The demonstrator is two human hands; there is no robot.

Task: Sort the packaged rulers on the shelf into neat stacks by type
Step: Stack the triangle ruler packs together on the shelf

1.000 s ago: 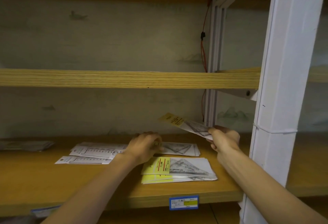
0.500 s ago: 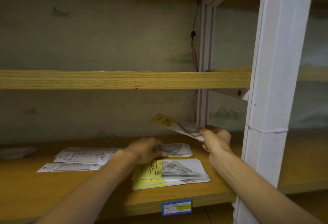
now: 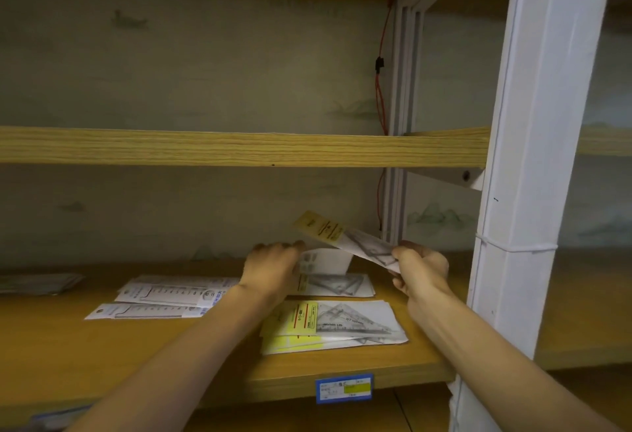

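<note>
Upper board (image 3: pixel 239 146) caps headroom; white post (image 3: pixel 533 192) blocks the right.

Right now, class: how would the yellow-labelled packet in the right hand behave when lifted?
The packet probably stays fairly stiff: gripped at one end by the right hand, it juts out without sagging. Likely light, since a fingertip grip carries it. Its wrapper looks glossy, so possibly slippery.

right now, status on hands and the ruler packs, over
Right hand grips a yellow-headed triangle pack, raised off the shelf. Left hand lifts a white pack from the rear stack. Nothing in the way.
</note>
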